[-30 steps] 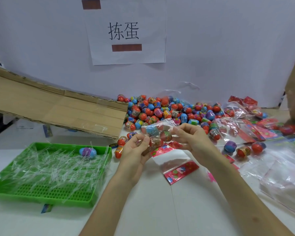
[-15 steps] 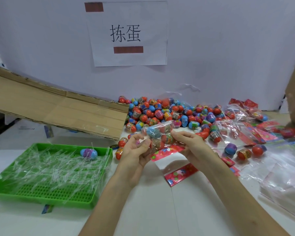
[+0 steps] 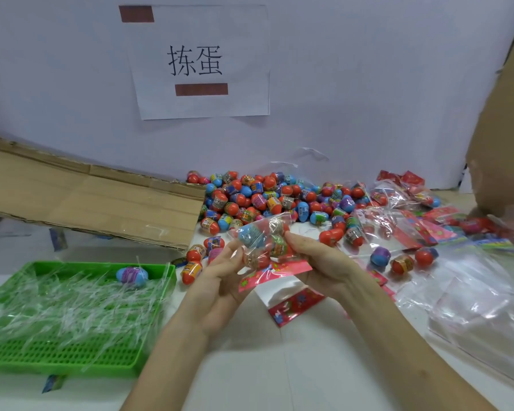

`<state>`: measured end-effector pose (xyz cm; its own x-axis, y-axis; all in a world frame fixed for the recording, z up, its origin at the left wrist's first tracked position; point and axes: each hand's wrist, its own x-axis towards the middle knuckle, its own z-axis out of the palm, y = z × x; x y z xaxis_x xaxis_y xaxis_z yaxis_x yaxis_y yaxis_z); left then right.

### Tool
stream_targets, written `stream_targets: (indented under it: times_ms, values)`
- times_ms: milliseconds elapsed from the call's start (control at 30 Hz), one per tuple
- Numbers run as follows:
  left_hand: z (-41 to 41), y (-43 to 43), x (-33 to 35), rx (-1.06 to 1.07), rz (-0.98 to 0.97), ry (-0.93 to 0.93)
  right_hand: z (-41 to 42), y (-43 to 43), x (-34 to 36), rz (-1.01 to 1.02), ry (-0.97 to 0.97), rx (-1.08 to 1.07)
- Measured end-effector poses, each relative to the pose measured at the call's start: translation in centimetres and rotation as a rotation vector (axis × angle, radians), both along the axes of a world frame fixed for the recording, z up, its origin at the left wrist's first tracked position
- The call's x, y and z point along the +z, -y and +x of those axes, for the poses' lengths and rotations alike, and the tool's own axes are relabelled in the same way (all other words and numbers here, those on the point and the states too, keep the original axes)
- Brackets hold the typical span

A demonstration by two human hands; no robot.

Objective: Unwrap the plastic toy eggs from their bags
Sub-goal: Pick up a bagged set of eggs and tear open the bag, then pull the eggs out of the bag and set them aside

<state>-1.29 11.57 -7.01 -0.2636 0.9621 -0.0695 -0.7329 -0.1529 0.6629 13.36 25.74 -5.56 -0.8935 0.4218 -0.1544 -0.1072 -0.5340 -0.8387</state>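
Hands met close together over the white table (image 3: 250,366), both clamped on one small clear bag (image 3: 260,232) of toy eggs. The left hand (image 3: 220,287) cupped the bag from below and the side, fingertips curled against the plastic. The right hand (image 3: 318,262) pinched the other side, thumb on top. The eggs inside were hard to count through the crinkled film: a blue one showed at the top, with red and orange ones under it, partly covered by fingers. The bag's red header card (image 3: 275,272) hung beneath, between the two palms. Whether the bag was torn open could not be told.

Behind the hands a pile of loose eggs (image 3: 264,197) lay against the wall. To its right were more bagged eggs (image 3: 413,221), blurred by glare. Empty clear bags (image 3: 472,310) ran off the right edge. A green tray (image 3: 57,355), cut off at the left, held clear plastic strips (image 3: 57,304) and one blue-purple egg (image 3: 131,275) at its far side.
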Motion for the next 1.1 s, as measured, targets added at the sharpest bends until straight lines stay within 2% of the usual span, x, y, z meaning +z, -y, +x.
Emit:
stream_targets:
  times_ms: [200, 267, 367, 467, 667, 767, 933, 1000, 1067, 1100]
  values:
    - [-0.3, -0.1, -0.3, 0.072, -0.051, -0.015, 0.5, -0.2, -0.1, 0.074, -0.018, 0.006]
    - [-0.4, -0.2, -0.4, 0.106, -0.059, -0.061, 0.8, -0.4, 0.1, 0.190, 0.004, 0.000]
    - [-0.3, -0.3, -0.5, 0.123, -0.063, -0.167, 1.1, -1.1, 0.3, 0.471, 0.181, -0.148]
    - [-0.2, -0.4, -0.8, 0.127, -0.072, -0.232, 1.5, -1.5, 0.9, 0.475, 0.155, -0.181]
    - [-0.2, -0.6, -0.7, 0.210, -0.116, -0.350, 2.6, -1.5, 1.4, 0.672, 0.146, -0.167]
    - [-0.1, -0.6, -0.7, 0.257, -0.134, -0.365, 3.1, -1.8, 2.1, 0.663, 0.152, -0.124]
    - [-0.5, -0.7, -0.5, 0.301, -0.213, -0.354, 4.8, -4.6, 4.6, 0.628, 0.154, -0.188]
    - [-0.7, -0.5, -0.3, 0.289, -0.223, -0.337, 5.6, -6.8, 5.5, 0.549, 0.069, -0.426]
    - [-0.5, -0.4, 0.0, 0.281, -0.233, -0.331, 6.8, -9.1, 6.8, 0.320, -0.156, -0.759]
    - [-0.3, -0.4, 0.0, 0.278, -0.236, -0.330, 7.4, -10.2, 7.2, 0.241, -0.248, -0.854]
